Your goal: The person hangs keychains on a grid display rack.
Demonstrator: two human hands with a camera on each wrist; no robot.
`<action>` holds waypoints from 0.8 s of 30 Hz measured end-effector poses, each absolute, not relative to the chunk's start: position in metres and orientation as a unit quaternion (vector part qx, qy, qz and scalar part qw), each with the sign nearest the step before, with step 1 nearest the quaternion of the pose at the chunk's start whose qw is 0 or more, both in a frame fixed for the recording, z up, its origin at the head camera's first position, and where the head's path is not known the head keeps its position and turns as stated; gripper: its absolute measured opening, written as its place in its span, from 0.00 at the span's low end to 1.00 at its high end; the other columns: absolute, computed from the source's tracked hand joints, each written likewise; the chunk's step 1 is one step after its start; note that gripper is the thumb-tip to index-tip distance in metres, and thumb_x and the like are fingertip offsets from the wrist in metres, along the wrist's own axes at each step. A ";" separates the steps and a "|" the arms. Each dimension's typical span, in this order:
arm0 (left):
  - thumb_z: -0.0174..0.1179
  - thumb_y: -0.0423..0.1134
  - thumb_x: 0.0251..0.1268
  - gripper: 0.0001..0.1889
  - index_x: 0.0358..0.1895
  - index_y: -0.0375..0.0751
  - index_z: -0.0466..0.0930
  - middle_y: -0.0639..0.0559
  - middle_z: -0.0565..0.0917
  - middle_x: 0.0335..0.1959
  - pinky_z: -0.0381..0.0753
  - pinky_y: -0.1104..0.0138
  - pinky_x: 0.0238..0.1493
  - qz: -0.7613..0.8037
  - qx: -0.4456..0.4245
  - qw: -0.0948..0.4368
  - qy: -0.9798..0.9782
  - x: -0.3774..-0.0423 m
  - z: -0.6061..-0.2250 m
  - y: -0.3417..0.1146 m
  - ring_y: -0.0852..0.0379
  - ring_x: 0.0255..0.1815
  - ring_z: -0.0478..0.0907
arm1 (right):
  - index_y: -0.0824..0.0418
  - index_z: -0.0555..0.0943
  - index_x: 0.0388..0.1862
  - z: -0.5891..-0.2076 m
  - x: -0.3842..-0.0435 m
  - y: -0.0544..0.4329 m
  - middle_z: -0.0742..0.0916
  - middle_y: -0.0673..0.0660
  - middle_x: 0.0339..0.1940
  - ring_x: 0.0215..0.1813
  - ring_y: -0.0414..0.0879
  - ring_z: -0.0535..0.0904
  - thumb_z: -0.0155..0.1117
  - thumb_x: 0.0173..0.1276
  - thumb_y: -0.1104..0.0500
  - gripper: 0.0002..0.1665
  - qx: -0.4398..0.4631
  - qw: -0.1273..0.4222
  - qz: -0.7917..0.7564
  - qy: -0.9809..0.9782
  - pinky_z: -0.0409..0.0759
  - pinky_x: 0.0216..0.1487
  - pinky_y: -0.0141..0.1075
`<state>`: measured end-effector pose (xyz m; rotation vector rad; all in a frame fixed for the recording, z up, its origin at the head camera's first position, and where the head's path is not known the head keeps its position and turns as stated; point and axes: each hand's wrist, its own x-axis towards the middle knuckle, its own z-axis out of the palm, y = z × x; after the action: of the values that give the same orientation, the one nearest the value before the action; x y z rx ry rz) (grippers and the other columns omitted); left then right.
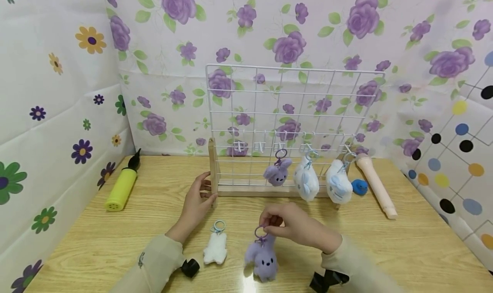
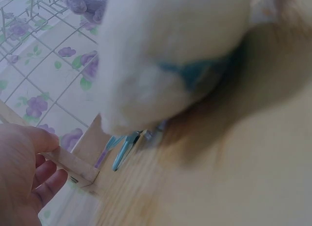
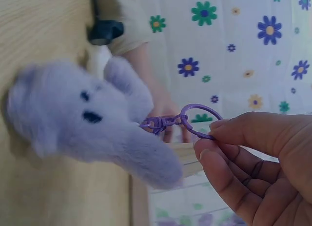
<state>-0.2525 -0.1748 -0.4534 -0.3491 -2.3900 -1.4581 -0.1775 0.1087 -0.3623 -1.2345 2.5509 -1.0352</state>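
Observation:
My right hand (image 1: 294, 224) pinches the purple ring of a purple plush bunny keychain (image 1: 263, 261) between thumb and index finger. In the right wrist view the bunny (image 3: 83, 109) dangles from the ring (image 3: 201, 119) by a purple clasp, close to the table. My left hand (image 1: 197, 201) grips the left wooden post (image 1: 213, 169) of a white wire grid rack (image 1: 294, 70), thumb in front and fingers behind. Between my forearms lies a white plush keychain (image 1: 216, 248) with a light blue ring; it looms large and blurred in the left wrist view.
Another purple plush keychain (image 1: 278, 173) and two white-and-blue plush keychains, one (image 1: 306, 182) beside the other (image 1: 339, 184), hang from rack hooks. Several hooks line the grid. A yellow-green hand pump (image 1: 122, 189) lies left; a blue lump (image 1: 360, 187) and pale tube (image 1: 376, 186) lie right.

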 end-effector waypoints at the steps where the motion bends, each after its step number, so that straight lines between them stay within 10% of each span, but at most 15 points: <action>1: 0.64 0.24 0.57 0.36 0.69 0.37 0.60 0.37 0.77 0.51 0.84 0.58 0.46 -0.509 -0.123 0.161 -0.837 -0.253 -0.453 -0.175 0.44 0.49 0.78 | 0.58 0.81 0.39 -0.358 -0.178 0.110 0.85 0.49 0.33 0.33 0.29 0.77 0.64 0.66 0.63 0.03 -0.410 0.052 -0.337 0.846 0.81 0.35 0.26; 24: 0.64 0.23 0.56 0.35 0.68 0.35 0.61 0.35 0.77 0.50 0.84 0.59 0.45 -0.509 -0.133 0.168 -0.833 -0.251 -0.452 -0.175 0.44 0.48 0.78 | 0.58 0.81 0.39 -0.283 -0.204 0.093 0.85 0.50 0.33 0.32 0.34 0.78 0.62 0.67 0.63 0.03 -0.399 -0.002 -0.304 0.865 0.81 0.33 0.28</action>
<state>-0.2515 -0.1748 -0.4516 -0.3774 -2.3707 -1.4490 -0.2043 0.0933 -0.2831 -1.2569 2.7209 -0.9565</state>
